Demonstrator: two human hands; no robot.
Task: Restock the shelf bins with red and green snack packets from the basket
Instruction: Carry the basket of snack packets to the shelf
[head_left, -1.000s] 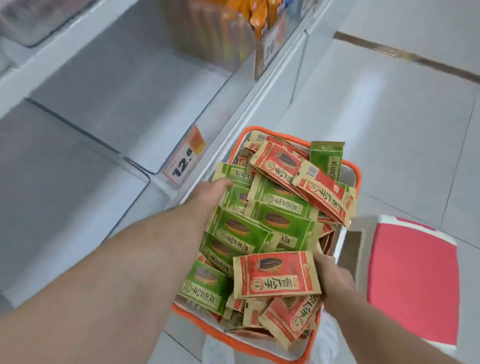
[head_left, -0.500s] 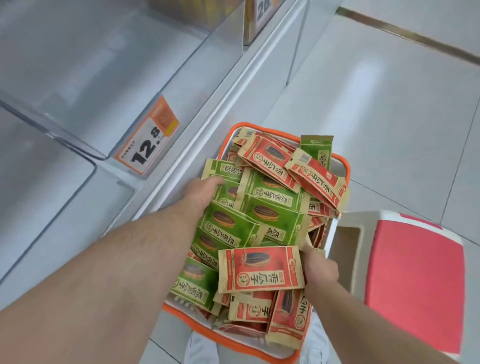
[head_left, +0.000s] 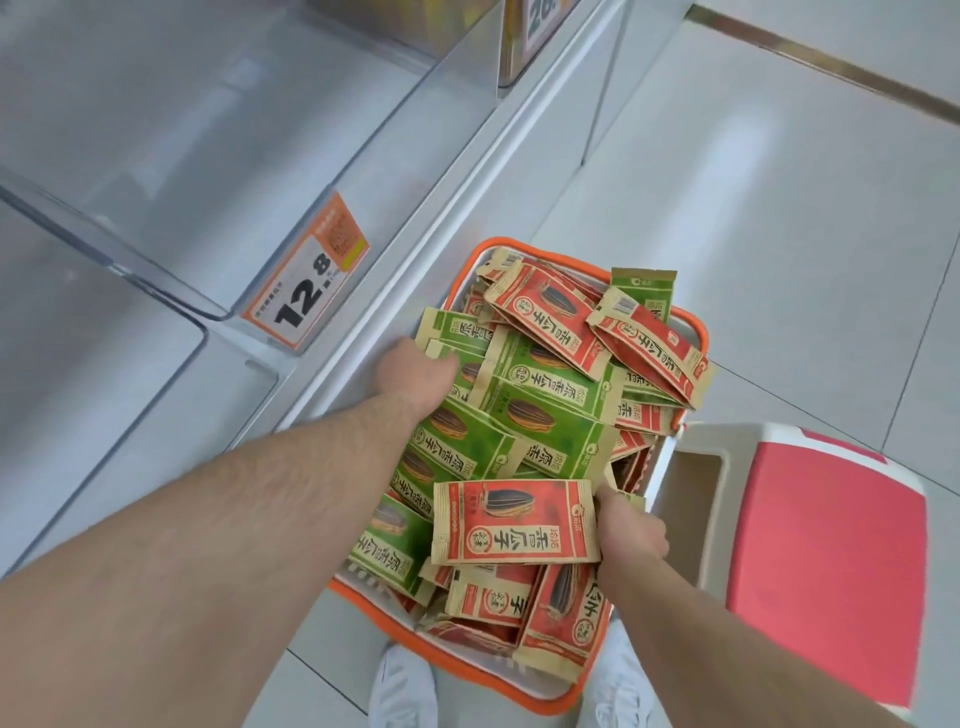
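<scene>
Reaching down into an orange-rimmed basket (head_left: 691, 332) at lower centre of the head view, heaped with red and green snack packets. Left hand (head_left: 415, 374) at the basket's left edge, fingers tucked under a fanned stack of green packets (head_left: 540, 415) and hidden there, so grip cannot be told for sure, though wrapped around that stack by the look of it. Right hand (head_left: 631, 530) at the basket's right side, pinching the right edge of a flat red packet (head_left: 514, 522) lying face up on the heap. More red packets (head_left: 550, 312) piled toward the far rim, one green packet (head_left: 644, 286) standing upright behind them.

Against the picture half a second back: same two holds, hands barely shifted, basket framed slightly lower, price tag a touch nearer the centre.

Clear shelf bins (head_left: 156, 234) filling the upper left of the frame, seemingly bare inside, with an orange price tag (head_left: 306, 293) reading 12.8 on the front lip. Pale tiled floor (head_left: 753, 208) across the upper right. Red-topped stool (head_left: 826, 561) at lower right, just beside the basket. White shoes (head_left: 405, 686) at the bottom edge.
</scene>
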